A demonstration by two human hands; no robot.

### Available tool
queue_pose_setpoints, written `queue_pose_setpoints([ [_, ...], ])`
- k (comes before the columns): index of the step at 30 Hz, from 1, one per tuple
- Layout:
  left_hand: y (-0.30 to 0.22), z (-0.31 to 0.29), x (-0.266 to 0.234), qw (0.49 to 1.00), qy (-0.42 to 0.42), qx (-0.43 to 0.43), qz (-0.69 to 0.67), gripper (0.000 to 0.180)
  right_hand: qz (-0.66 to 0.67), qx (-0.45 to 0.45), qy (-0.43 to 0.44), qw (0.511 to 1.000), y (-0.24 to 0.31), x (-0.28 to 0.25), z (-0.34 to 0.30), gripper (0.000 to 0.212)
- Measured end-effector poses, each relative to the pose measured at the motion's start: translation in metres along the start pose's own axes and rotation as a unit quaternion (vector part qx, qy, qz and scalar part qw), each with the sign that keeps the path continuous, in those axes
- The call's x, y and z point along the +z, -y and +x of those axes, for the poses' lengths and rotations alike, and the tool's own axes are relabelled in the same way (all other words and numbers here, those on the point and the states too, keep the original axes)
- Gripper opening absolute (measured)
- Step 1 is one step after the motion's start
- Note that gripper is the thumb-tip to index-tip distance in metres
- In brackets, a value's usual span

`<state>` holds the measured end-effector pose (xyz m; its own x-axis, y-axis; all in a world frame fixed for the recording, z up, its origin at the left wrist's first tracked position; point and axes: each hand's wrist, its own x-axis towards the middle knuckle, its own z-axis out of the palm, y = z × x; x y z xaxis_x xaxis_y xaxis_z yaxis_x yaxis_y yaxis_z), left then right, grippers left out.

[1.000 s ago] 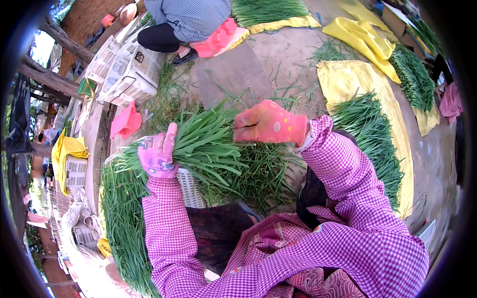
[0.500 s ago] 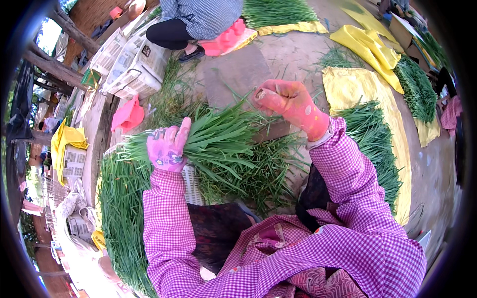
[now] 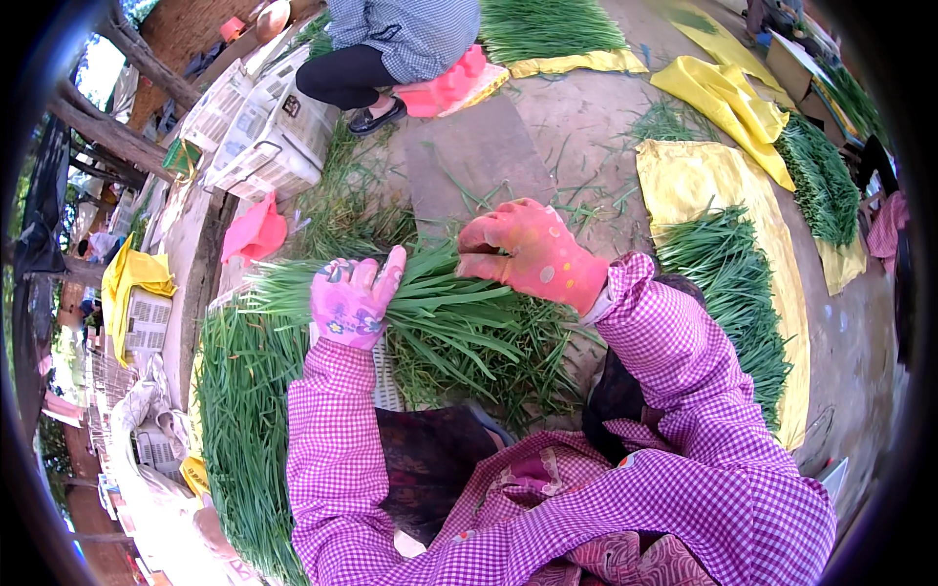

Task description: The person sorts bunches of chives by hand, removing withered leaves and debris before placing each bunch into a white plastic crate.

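Here, a bunch of long green leaves lies roughly level in front of the person, above a heap of loose greens on the ground. The left hand, in a pink flowered glove, is closed around the bunch toward its paler end, with the leaf tips fanning out to the right. The right hand, in a coral glove with pale dots, is at the leafy end, its fingers curled toward the thumb with a narrow gap between; whether it pinches any leaf I cannot tell. Below the left hand, a white slatted crate shows in part, and a thick stack of greens runs down beside the left sleeve. To the right, more greens lie on a yellow sheet. Beyond the hands are a flat grey-brown board, pale crates and another person in a blue checked top, crouching.
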<state>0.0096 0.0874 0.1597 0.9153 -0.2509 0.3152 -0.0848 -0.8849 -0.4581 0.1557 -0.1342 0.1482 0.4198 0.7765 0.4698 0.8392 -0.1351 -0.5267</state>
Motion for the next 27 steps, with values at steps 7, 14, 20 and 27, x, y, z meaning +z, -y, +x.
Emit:
queue_pose_setpoints([
  [7, -0.004, 0.005, -0.001, 0.998, -0.053, 0.032, 0.008, 0.059, 0.21, 0.079, -0.095, 0.97, 0.0, 0.015, -0.007, 0.013],
  [14, 0.002, 0.0, 0.002, 0.999, -0.048, 0.009, 0.023, 0.067, 0.431, 0.146, -0.114, 0.883, -0.001, -0.014, 0.0, 0.017],
  [20, -0.003, 0.004, -0.002, 1.0, -0.014, 0.009, -0.007, 0.071, -0.029, -0.128, 0.017, 0.991, 0.006, -0.003, 0.001, 0.021],
  [27, -0.006, 0.002, 0.003, 1.0, 0.011, 0.014, -0.023, 0.075, -0.044, -0.098, -0.002, 0.994, 0.013, 0.013, -0.004, 0.017],
])
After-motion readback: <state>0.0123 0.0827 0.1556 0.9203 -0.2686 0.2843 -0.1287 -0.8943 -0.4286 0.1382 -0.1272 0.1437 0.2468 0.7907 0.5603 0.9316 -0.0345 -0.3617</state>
